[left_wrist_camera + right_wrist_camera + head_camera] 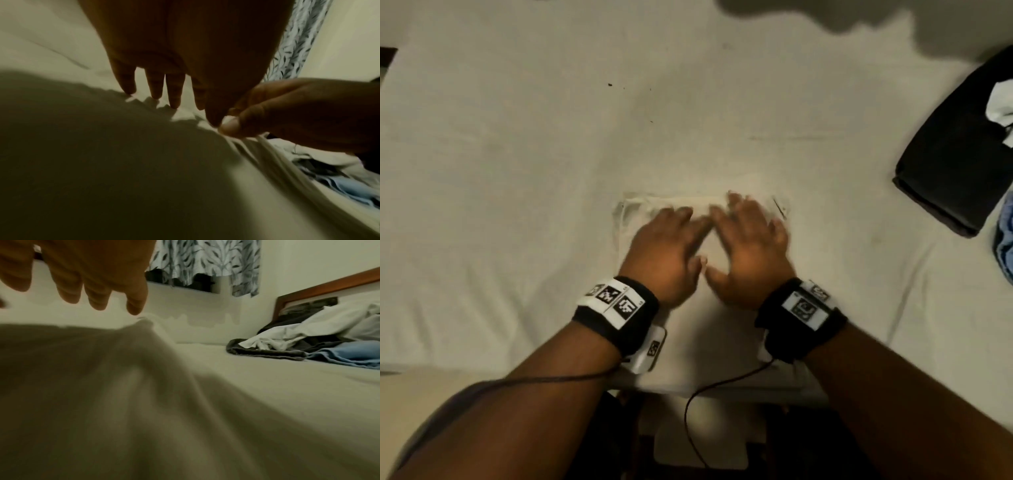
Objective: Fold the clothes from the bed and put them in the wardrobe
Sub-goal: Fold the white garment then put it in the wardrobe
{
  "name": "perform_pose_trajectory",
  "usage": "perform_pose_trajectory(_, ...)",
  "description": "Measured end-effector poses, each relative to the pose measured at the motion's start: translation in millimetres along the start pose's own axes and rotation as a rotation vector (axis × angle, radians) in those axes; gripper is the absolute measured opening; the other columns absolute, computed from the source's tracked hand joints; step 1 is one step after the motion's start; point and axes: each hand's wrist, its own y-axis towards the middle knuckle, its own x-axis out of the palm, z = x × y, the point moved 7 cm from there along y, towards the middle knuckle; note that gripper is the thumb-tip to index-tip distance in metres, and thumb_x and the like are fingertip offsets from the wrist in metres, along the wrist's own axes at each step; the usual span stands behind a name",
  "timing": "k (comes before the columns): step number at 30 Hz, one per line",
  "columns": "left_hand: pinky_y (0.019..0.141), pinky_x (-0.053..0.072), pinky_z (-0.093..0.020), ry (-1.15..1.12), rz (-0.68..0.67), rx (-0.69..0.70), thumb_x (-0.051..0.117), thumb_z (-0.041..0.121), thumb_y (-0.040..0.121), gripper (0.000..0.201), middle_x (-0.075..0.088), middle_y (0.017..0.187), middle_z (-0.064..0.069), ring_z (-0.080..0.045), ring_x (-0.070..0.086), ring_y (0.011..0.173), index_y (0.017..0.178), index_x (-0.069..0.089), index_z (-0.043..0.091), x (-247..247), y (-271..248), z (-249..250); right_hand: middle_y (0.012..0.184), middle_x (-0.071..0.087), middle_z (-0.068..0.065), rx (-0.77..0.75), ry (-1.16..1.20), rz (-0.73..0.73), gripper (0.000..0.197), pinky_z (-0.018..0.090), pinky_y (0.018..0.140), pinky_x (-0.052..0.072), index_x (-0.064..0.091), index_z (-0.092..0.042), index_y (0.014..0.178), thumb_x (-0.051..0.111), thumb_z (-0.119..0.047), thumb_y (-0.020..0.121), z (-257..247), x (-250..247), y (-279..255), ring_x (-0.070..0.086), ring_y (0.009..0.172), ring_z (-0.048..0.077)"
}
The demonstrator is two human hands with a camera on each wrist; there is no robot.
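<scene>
The cream, soft cotton garment (709,219), folded into a flat square, lies on the pale bed sheet (517,137) directly under my hands. It looks light, limp and likely to slump, so I'd lift it by sliding under both side edges. My left hand (667,253) and right hand (750,246) lie spread flat on it, holding nothing.

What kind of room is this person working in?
Most likely a bedroom. The hands work on a cream folded garment lying on a bed sheet, a wooden headboard stands at the far end, and a leaf-patterned curtain hangs on the wall. A pile of loose clothes waits nearby.
</scene>
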Motion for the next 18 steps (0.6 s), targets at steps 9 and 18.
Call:
perform_pose_trajectory(9, 0.121, -0.006, -0.062, 0.003, -0.304, -0.392, 0.057, 0.101, 0.047, 0.143, -0.033, 0.163, 0.009, -0.016, -0.029, 0.151, 0.155, -0.017, 0.046, 39, -5, -63, 0.157, -0.04, -0.018, 0.271, -0.024, -0.38, 0.142, 0.072, 0.115, -0.006, -0.028, -0.049, 0.148, 0.062, -0.096, 0.05, 69, 36, 4, -0.039, 0.146, 0.027)
perform_pose_trajectory(18, 0.122, 0.011, -0.053, -0.021, -0.102, -0.147, 0.063, 0.09, 0.06, 0.12, 0.02, 0.167, -0.004, -0.03, 0.009, 0.155, 0.158, 0.022, 0.034, 0, -37, -34, 0.168, -0.018, -0.002, 0.139, -0.038, -0.267, 0.112, 0.065, 0.117, 0.015, 0.011, -0.044, 0.156, 0.069, -0.078, 0.066, 49, -6, -29, -0.024, 0.151, 0.036)
